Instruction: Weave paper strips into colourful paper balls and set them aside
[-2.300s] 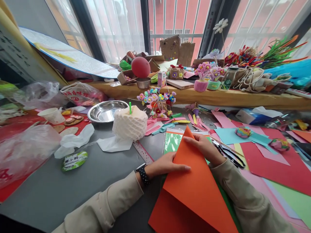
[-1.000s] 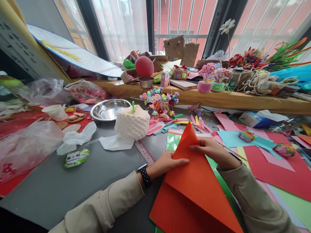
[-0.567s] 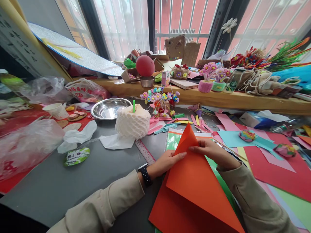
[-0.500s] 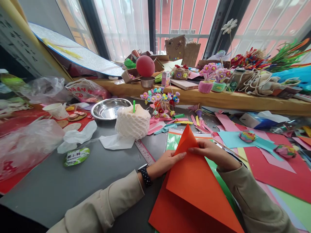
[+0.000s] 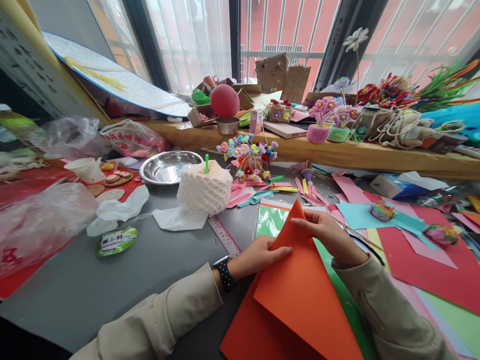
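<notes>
An orange sheet of paper (image 5: 303, 285), folded over on itself to a pointed tip, is held up between my two hands. My left hand (image 5: 262, 256) grips its left edge, thumb lying on the front face and the other fingers partly hidden behind. Near the tip, my right hand (image 5: 328, 235) pinches the right edge between thumb and fingers. The lower layer of the sheet spreads out toward me. Beneath it lies a green sheet (image 5: 343, 287), along with a clear plastic packet (image 5: 268, 220) with green in it.
A pink ruler (image 5: 225, 237) lies left of the paper. Behind it stand a white-netted coconut (image 5: 205, 190) with a green straw and a steel plate (image 5: 153, 177). Coloured paper strips (image 5: 258, 195) and red sheets (image 5: 420, 260) lie around. Pipe-cleaner flowers (image 5: 247, 155) stand in front of the wooden ledge (image 5: 195, 137).
The fold at the paper's tip has become flatter and narrower, and the tip has shifted slightly right and down. My left hand has slid a little lower on the edge.
</notes>
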{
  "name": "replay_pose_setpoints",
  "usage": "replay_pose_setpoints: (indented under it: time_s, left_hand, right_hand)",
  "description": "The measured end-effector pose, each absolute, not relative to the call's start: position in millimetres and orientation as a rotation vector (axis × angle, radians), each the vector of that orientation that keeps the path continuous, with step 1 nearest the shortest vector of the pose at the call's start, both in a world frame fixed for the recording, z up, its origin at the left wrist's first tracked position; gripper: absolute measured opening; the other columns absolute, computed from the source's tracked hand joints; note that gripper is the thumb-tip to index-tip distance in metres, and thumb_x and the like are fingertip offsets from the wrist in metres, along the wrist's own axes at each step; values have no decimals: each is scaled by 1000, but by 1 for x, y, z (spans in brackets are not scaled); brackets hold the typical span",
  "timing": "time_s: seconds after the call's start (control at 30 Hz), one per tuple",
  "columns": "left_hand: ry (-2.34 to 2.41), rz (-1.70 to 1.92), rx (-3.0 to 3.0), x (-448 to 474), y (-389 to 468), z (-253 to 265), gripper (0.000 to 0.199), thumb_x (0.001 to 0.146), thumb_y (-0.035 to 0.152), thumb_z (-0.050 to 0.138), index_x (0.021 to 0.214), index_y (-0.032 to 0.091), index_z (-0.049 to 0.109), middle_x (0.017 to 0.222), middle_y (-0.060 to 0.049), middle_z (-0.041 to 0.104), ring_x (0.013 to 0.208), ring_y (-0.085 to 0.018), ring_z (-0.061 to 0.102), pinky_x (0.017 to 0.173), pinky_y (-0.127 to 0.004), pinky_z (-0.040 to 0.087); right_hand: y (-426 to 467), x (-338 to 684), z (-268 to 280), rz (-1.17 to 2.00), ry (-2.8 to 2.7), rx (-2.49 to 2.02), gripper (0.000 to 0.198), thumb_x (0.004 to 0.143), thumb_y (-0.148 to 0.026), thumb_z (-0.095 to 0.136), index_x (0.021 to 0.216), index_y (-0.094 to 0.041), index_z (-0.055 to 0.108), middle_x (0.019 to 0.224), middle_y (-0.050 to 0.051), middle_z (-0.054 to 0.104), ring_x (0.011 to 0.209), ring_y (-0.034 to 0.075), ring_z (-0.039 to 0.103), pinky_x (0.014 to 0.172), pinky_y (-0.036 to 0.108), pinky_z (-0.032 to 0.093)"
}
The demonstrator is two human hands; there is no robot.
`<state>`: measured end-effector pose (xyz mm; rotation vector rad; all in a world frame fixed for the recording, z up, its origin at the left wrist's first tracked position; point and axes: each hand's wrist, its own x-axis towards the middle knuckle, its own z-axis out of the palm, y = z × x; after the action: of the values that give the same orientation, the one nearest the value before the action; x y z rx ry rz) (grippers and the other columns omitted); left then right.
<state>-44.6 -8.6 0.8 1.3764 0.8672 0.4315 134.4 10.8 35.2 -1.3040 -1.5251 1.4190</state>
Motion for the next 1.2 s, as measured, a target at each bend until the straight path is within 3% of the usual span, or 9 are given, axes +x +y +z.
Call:
replay_pose_setpoints:
  time_s: [0.27, 0.53, 0.73, 0.87, 1.2]
  left_hand:
    - [828, 479, 1211, -44, -9, -2, 52, 69, 57, 49, 84, 9, 60, 83, -10, 62, 69, -17, 58, 61, -27, 43]
    - [830, 459, 1190, -44, -7, 4, 49, 67, 54, 54, 87, 10, 60, 84, -9, 62, 68, -15, 57, 61, -25, 43]
    - [843, 440, 1342, -44, -8, 3, 47, 69, 54, 51, 84, 10, 60, 83, -8, 62, 71, -17, 57, 59, -24, 42]
    - [858, 426, 1373, -45, -7, 1, 46, 68, 55, 51, 78, 11, 60, 77, -6, 62, 66, -15, 56, 55, -21, 40]
    - [814, 453, 1193, -44, -6, 7, 44, 66, 50, 58, 87, 11, 61, 82, -7, 62, 67, -14, 57, 61, -23, 42]
  right_hand:
    - [12, 137, 32, 1497, -1454, -1243, 28, 69, -41, 61, 79, -16, 61, 79, 2, 62, 68, 14, 54, 61, 25, 40]
    - [13, 138, 32, 1540, -1466, -1216, 35, 66, -46, 61, 82, -14, 61, 80, 4, 63, 72, 17, 56, 64, 28, 43]
    - [12, 135, 34, 1389, -1516, -1277, 38, 69, -51, 55, 78, -14, 60, 70, 2, 59, 62, 14, 53, 56, 26, 41]
    - [14, 137, 33, 1386, -1483, -1285, 41, 65, -54, 58, 77, -15, 61, 72, 4, 60, 64, 16, 54, 60, 29, 44]
    - [13, 133, 26, 1512, -1378, -1242, 35, 63, -47, 63, 76, -14, 60, 72, 3, 60, 66, 14, 54, 61, 27, 43]
